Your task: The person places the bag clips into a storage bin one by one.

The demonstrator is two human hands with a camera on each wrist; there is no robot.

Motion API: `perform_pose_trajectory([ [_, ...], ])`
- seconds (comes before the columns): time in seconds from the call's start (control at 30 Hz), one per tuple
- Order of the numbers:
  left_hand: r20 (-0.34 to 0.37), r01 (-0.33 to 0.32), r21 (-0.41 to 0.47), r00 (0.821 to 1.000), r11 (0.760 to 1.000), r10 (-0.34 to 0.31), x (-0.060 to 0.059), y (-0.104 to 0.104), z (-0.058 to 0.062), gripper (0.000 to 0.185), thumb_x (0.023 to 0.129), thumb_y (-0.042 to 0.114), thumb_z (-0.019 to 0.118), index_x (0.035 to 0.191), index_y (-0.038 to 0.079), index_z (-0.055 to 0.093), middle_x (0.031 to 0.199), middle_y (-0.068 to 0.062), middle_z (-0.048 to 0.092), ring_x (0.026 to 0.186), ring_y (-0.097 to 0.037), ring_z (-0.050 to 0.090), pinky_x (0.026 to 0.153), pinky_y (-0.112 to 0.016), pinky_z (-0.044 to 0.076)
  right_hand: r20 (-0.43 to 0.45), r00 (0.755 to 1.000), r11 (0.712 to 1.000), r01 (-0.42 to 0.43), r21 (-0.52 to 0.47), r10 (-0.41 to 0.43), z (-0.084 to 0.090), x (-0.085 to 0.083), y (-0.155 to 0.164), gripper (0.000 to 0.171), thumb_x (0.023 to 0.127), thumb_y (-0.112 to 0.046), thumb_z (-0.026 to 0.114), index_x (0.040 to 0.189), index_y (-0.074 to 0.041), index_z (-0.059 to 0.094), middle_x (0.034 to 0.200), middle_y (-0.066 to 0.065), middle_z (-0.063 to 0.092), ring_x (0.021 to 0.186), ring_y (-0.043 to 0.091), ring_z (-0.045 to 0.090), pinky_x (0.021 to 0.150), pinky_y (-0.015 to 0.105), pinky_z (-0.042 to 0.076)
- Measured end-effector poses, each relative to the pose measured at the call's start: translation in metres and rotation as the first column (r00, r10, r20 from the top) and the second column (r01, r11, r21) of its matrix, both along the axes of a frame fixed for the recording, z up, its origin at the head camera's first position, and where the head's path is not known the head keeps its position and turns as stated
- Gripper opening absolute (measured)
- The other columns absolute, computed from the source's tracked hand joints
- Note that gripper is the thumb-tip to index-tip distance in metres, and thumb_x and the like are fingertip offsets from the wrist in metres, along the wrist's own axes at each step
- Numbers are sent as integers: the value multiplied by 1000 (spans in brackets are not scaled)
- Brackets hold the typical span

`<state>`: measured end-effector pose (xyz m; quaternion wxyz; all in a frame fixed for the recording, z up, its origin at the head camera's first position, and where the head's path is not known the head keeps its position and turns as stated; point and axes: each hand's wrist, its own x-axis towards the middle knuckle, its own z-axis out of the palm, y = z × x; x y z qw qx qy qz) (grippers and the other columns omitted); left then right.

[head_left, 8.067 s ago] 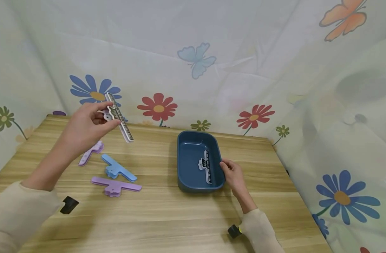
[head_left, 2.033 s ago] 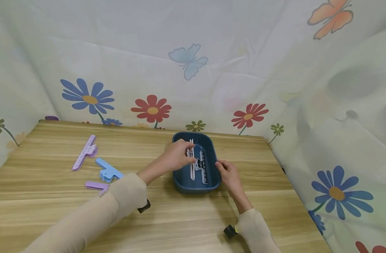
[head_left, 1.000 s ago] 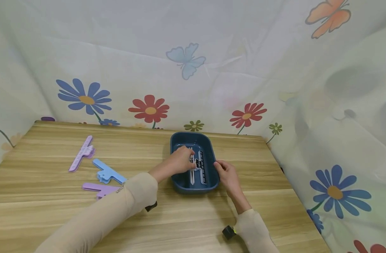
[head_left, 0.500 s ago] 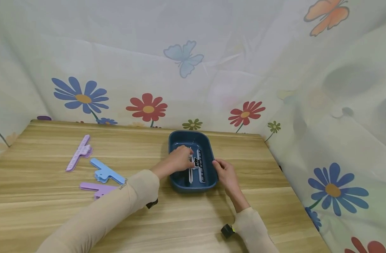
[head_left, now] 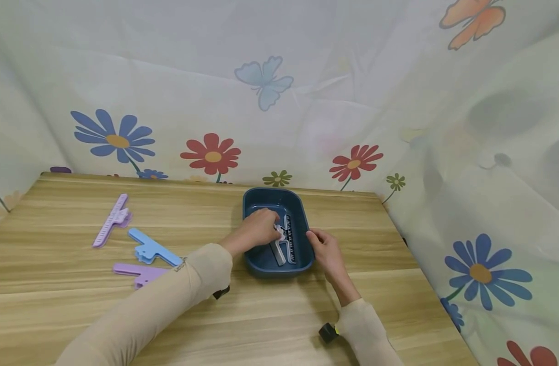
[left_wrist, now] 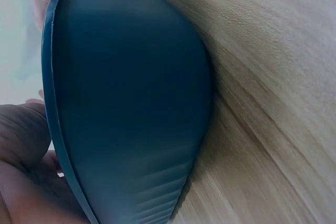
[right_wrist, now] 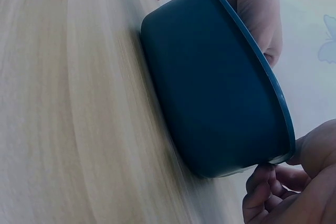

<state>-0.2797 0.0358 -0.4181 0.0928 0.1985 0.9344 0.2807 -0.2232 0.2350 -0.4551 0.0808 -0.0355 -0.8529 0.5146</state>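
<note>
A dark blue bin (head_left: 279, 274) stands on the table in the head view. My left hand (head_left: 261, 227) reaches inside it and pinches a white bag clip (head_left: 278, 255), whose upper part the fingers hide. Beside that clip lies another bag clip (head_left: 290, 244) with a black-and-white piano-key print, flat on the bin's floor. My right hand (head_left: 326, 251) grips the bin's right rim between thumb and fingers. In the right wrist view the right hand (right_wrist: 302, 177) is at the rim of the bin (right_wrist: 215, 77). The left wrist view shows mostly the bin's outer wall (left_wrist: 126, 87).
On the left of the wooden table (head_left: 279, 325) lie a striped purple clip (head_left: 112, 222), a blue clip (head_left: 152, 248) and a plain purple clip (head_left: 139, 272), partly covered by the left sleeve (head_left: 169, 295). A flower-printed curtain (head_left: 192, 91) closes off the back and right.
My left hand has carried the white clip from above the table's left side down into the bin. The clip has just turned from upright to slanted. My right hand has stayed at the rim.
</note>
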Motion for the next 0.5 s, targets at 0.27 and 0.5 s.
perform_pose_trajectory([
  [0.27, -14, -15, 18, 1000, 1000, 15, 1, -3, 3, 42, 95, 19, 75, 133, 2, 68, 135, -15, 65, 125, -28, 59, 107, -46, 48, 19, 1000, 1000, 7, -17, -7, 2, 1, -1, 30, 106, -15, 60, 124, 7, 71, 121, 22, 70, 108, 29, 64, 96, 44, 52],
  [0.5, -55, -17, 36, 998, 999, 19, 4, -5, 8, 39, 98, 22, 73, 132, 3, 69, 130, -13, 67, 121, -27, 61, 104, -45, 49, 14, 1000, 1000, 8, -16, -7, 2, 1, -1, 30, 106, -14, 60, 123, 7, 70, 121, 22, 70, 109, 30, 64, 97, 46, 51],
])
